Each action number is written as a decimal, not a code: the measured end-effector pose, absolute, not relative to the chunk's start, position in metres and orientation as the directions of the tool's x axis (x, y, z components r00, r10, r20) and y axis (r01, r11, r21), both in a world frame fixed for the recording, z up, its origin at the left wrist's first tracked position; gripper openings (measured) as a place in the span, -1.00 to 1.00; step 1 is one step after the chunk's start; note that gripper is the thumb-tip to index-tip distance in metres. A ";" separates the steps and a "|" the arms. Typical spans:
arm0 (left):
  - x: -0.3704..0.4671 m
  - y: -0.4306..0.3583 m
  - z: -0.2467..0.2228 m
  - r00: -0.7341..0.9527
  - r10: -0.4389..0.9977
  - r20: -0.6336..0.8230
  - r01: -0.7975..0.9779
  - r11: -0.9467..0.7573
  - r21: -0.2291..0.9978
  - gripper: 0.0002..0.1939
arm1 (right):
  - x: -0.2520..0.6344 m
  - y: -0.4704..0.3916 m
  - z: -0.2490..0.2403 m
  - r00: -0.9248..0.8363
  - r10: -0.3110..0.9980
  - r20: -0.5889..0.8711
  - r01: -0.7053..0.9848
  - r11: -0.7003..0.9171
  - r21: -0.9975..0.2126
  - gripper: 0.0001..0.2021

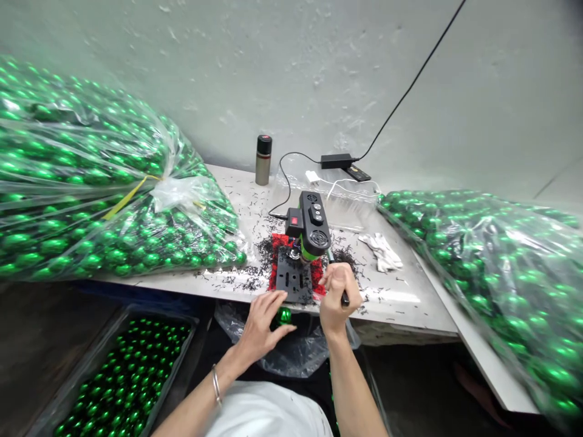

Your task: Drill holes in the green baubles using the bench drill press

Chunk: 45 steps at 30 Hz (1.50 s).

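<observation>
A small bench drill press (314,227) with a black and green body stands on the table. My right hand (339,294) is closed around its lever handle (345,298). At the table's front edge, my left hand (264,321) is open, thumb and fingers apart. A shiny green ball (285,315) shows in the gap between thumb and fingers, just beyond the edge; whether they touch it I cannot tell. The drill's slotted black base plate (294,279) lies over a red mat (319,282). Below the left hand hangs a clear plastic bag (296,358).
Large clear bags of green balls stand left (113,200) and right (496,261). A tub of balls (130,364) is at lower left. Black shavings litter the table (401,294). Behind are a flask (263,161), a power adapter (336,161) with cables, and white gloves (381,252).
</observation>
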<state>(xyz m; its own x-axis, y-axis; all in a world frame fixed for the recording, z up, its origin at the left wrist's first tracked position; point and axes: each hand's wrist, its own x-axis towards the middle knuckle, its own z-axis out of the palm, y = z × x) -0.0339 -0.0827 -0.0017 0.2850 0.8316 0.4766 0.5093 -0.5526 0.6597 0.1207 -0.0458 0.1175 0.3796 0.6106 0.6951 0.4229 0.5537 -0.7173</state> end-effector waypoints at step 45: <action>-0.034 -0.003 0.054 0.150 0.936 -0.320 -0.244 0.349 0.905 -0.40 | 0.124 -0.050 0.102 0.321 0.566 0.759 0.495 0.583 -0.645 -0.67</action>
<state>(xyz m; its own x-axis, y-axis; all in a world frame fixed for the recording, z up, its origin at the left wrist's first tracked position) -0.0343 -0.0029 0.0539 0.1499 0.9355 -0.3199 -0.2443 0.3485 0.9049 0.1242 -0.0497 0.1021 0.3213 0.5664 0.7589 0.4951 0.5827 -0.6445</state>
